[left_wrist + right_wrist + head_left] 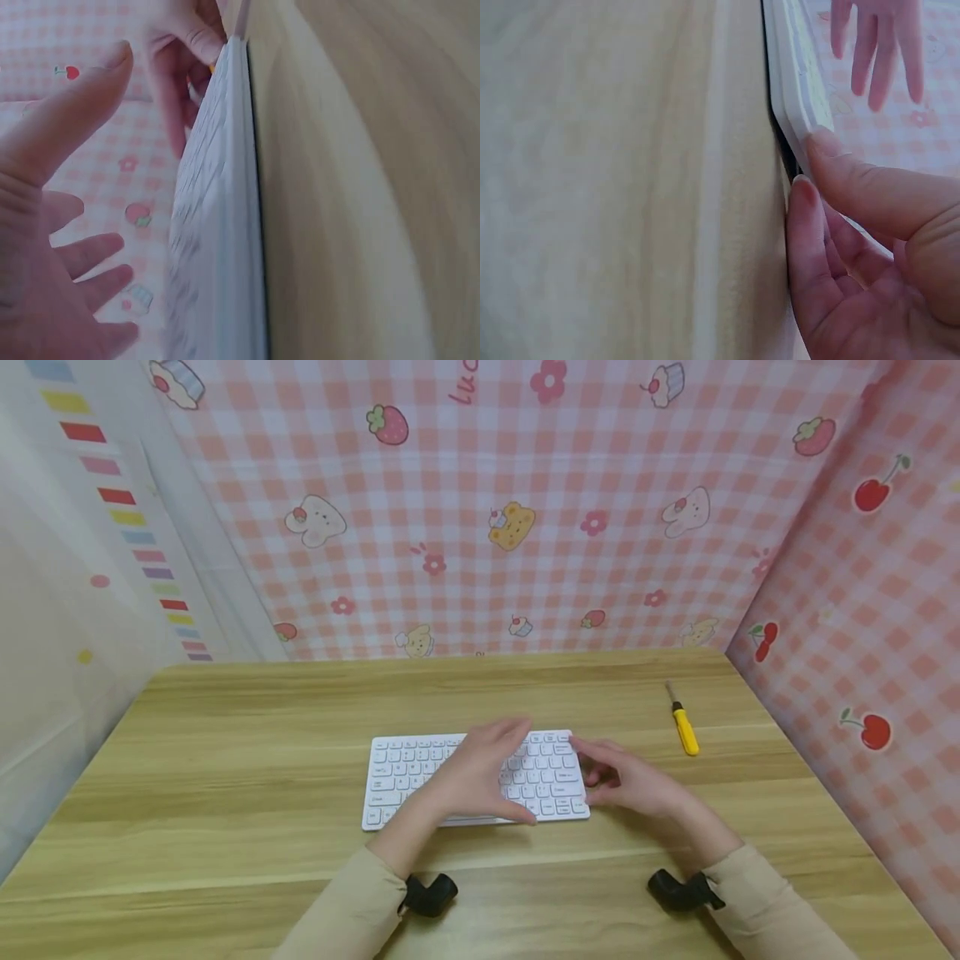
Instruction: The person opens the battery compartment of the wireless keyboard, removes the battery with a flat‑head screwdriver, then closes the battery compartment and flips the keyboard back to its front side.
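A white keyboard (551,772) lies on the wooden table, its long side running left to right. My left hand (476,777) hovers over the middle of it and hides several keys. In the left wrist view the thumb (75,112) stands wide of the spread fingers, and nothing is held. At the keyboard's right end is my right hand (637,783). In the right wrist view its thumb (877,187) lies on the top edge at the corner, with a fingertip (804,199) set against the dark underside, pinching that corner.
A screwdriver with a yellow handle (686,731) lies on the table (225,760) beyond my right hand, its tip pointing away. A pink checked cloth (465,477) hangs behind the table's back edge, and another stands along the right side.
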`<state>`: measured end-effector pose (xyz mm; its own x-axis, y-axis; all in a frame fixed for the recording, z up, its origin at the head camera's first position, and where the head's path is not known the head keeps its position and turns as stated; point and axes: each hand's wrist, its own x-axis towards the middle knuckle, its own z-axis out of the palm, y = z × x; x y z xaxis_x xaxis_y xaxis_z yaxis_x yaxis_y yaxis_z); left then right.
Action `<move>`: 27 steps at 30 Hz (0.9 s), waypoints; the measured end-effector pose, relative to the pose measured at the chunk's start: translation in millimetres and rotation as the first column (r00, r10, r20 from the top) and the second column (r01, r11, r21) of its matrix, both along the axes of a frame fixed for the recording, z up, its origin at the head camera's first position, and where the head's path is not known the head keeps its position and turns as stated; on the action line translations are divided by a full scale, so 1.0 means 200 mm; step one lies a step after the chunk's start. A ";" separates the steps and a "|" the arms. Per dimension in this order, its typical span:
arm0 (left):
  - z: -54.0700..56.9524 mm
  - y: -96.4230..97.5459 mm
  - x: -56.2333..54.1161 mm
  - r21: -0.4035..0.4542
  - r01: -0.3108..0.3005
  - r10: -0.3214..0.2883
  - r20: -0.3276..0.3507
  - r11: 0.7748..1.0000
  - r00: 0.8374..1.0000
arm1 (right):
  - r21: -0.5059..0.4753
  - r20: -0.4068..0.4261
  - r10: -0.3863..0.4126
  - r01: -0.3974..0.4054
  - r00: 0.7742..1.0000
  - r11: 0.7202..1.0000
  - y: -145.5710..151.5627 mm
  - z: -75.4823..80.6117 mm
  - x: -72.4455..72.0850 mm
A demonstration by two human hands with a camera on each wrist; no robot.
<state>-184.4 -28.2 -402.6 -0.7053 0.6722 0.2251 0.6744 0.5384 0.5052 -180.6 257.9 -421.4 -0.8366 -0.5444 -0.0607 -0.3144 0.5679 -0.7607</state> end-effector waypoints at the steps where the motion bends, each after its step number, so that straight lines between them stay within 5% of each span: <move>1: -0.01 0.02 0.00 -0.003 0.006 -0.006 -0.009 1.000 1.000 | -0.007 0.001 0.006 -0.006 1.000 1.000 0.00 0.00 0.00; 10: -0.05 0.20 -0.01 -0.123 -0.013 0.002 -0.091 0.992 0.996 | -0.174 0.103 0.062 -0.044 0.993 0.984 0.10 0.04 0.00; 27: -0.10 0.34 -0.02 -0.352 -0.082 0.046 -0.111 0.932 0.993 | -0.287 0.066 -0.038 0.056 0.997 0.956 0.25 0.09 0.06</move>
<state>-189.4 40.1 -423.0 -0.7359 0.6752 0.0507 0.6694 0.7142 0.2047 -168.3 308.3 -402.6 -0.8614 -0.5061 0.0431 -0.2423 0.3348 -0.9106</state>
